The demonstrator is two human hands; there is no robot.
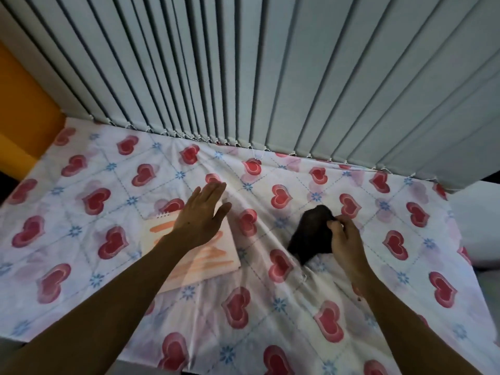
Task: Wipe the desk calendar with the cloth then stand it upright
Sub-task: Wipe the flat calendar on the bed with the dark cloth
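Along the far edge of the table hang grey vertical blinds (pixel 270 77), their hems brushing a white tablecloth (pixel 270 307) printed with red hearts. On the cloth lies the desk calendar (pixel 205 255), flat, orange-striped face up. Over it stretches the left hand (pixel 203 215), palm down, fingers straight and spread, gripping nothing; whether it touches the calendar I cannot tell. To the right, the right hand (pixel 345 239) pinches a dark cloth (pixel 311 234), bunched on the table.
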